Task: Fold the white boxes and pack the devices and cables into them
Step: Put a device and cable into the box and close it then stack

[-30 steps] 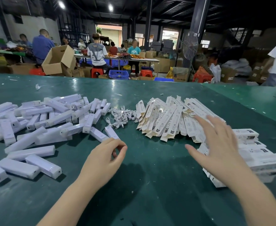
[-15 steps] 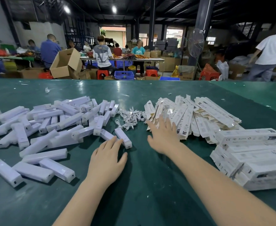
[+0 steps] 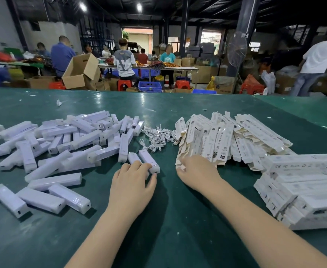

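Left grip (image 3: 132, 182) is curling fingers over a smooth white plastic device (image 3: 149, 161), right grip (image 3: 194, 174) is pinching the edge of flat glossy cardboard box blanks (image 3: 213, 140). Thin white cables (image 3: 158, 137) are sitting btwn piles on the green surface (image 3: 178, 229), w/ folded rectangular boxes (image 3: 303, 188) stacked far right.

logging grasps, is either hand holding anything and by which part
Left hand grips a device at its near end. Right hand pinches a flat box at its near end.
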The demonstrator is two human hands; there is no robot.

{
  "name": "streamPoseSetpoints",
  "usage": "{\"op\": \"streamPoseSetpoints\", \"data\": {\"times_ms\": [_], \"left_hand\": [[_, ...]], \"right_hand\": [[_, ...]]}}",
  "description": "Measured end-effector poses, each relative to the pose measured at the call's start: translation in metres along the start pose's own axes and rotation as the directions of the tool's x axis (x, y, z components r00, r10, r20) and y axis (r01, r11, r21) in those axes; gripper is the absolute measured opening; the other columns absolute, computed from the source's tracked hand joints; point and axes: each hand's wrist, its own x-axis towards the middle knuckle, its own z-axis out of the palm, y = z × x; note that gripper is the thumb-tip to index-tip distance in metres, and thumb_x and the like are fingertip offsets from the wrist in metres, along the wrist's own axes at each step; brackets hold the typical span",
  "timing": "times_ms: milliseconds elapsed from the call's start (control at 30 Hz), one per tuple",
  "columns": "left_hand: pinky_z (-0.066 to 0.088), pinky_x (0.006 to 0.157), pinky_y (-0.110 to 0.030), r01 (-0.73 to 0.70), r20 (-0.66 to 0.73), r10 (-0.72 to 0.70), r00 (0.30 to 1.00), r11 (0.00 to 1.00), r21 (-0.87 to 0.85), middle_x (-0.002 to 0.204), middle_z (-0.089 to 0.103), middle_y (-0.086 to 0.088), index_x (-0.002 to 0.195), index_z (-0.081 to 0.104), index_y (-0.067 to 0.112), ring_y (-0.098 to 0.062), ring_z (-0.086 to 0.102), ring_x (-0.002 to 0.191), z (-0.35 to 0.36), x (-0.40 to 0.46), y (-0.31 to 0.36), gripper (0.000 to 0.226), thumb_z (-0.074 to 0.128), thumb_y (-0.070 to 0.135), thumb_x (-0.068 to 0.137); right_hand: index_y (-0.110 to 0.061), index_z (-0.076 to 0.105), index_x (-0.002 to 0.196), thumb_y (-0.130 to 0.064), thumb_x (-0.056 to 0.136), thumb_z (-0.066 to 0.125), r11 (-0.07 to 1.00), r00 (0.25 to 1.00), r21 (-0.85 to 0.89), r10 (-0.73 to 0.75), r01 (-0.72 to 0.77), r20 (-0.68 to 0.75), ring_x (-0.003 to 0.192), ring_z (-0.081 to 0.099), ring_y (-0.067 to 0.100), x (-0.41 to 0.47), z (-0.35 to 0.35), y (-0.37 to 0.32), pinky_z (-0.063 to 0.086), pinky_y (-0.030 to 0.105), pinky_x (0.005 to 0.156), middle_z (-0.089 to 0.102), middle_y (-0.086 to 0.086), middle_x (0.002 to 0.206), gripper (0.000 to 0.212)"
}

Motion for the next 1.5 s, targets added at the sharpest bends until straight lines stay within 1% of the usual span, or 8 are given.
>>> {"op": "streamPoseSetpoints", "data": {"times_ms": [133,300,500,600,667,733,1367,1500], "left_hand": [[0.031,0.096,-0.028,0.003,-0.028,-0.004,1.000,1.000,-0.010,0.115,0.055,0.015,0.119,0.057,0.033,-0.014,0.048,0.110,-0.001,-0.002,-0.001,0.031,0.038,0.045,0.098],[0.030,0.098,-0.031,0.034,-0.109,-0.050,0.993,0.989,-0.145,0.125,0.055,0.011,0.115,0.064,0.026,-0.017,0.046,0.118,-0.005,-0.002,0.001,0.026,0.049,0.036,0.097],[0.043,0.075,-0.015,0.150,-0.004,-0.203,0.979,0.739,-0.657,0.092,0.065,0.015,0.088,0.068,0.028,0.003,0.058,0.086,-0.012,-0.002,0.010,0.012,0.058,0.031,0.093],[0.048,0.081,-0.014,0.295,0.260,-0.154,0.953,0.297,-0.908,0.097,0.072,0.013,0.102,0.070,0.028,0.006,0.065,0.088,-0.020,0.000,0.016,0.024,0.066,0.047,0.087],[0.052,0.086,-0.026,0.300,0.299,-0.079,0.951,0.002,-0.954,0.107,0.072,0.007,0.106,0.068,0.021,-0.007,0.067,0.101,-0.022,0.000,0.020,0.043,0.072,0.051,0.076],[0.056,0.085,-0.026,0.252,0.265,-0.050,0.963,-0.186,-0.950,0.112,0.072,0.000,0.112,0.065,0.016,-0.014,0.067,0.104,-0.024,-0.001,0.021,0.053,0.071,0.043,0.067],[0.055,0.059,-0.021,0.282,0.311,-0.205,0.928,-0.160,-0.946,0.095,0.075,-0.011,0.099,0.065,0.005,-0.017,0.073,0.083,-0.026,-0.003,0.008,0.041,0.071,0.034,0.072],[0.059,0.068,-0.025,0.284,0.361,-0.164,0.918,-0.361,-0.888,0.107,0.073,-0.013,0.115,0.058,0.004,-0.019,0.071,0.098,-0.033,0.000,0.009,0.050,0.066,0.035,0.077]], "right_hand": [[-0.017,0.067,0.078,-0.026,0.094,0.043,0.989,0.985,0.104,0.114,-0.101,-0.126,0.071,0.057,0.024,-0.019,-0.014,-0.002,0.046,0.029,0.058,0.063,0.000,0.074,0.030],[-0.021,0.064,0.123,-0.021,0.100,0.041,0.941,0.831,0.290,0.297,-0.173,-0.471,0.085,0.066,0.023,-0.032,-0.031,0.007,0.052,0.034,0.072,0.072,0.001,0.102,0.032],[-0.006,0.060,0.130,-0.004,0.098,0.050,0.915,0.563,0.361,0.205,0.181,-0.801,0.081,0.059,0.009,-0.041,-0.047,0.013,0.039,0.016,0.073,0.068,0.001,0.101,0.033],[-0.023,0.070,0.113,-0.009,0.099,0.052,0.492,0.800,0.812,0.324,0.313,-0.505,0.061,0.052,-0.002,-0.045,-0.052,0.007,0.042,0.010,0.057,0.069,-0.007,0.092,0.027],[-0.023,0.075,0.097,-0.005,0.098,0.052,0.027,0.983,0.998,0.171,0.062,-0.065,0.060,0.055,0.001,-0.050,-0.053,-0.006,0.048,0.014,0.054,0.072,-0.004,0.082,0.029],[-0.013,0.075,0.097,-0.001,0.097,0.052,-0.094,0.990,0.985,-0.029,-0.143,0.141,0.056,0.056,0.001,-0.053,-0.049,-0.015,0.048,0.013,0.054,0.072,-0.004,0.073,0.026],[-0.014,0.065,0.100,-0.012,0.089,0.070,0.233,0.975,0.969,-0.186,-0.078,0.123,0.062,0.063,0.017,-0.059,-0.027,-0.030,0.056,0.026,0.061,0.070,0.010,0.082,0.012],[-0.009,0.067,0.101,-0.010,0.087,0.072,0.199,0.973,0.975,-0.183,-0.100,0.137,0.060,0.062,0.017,-0.058,-0.028,-0.025,0.057,0.027,0.063,0.068,0.013,0.082,0.015]]}}
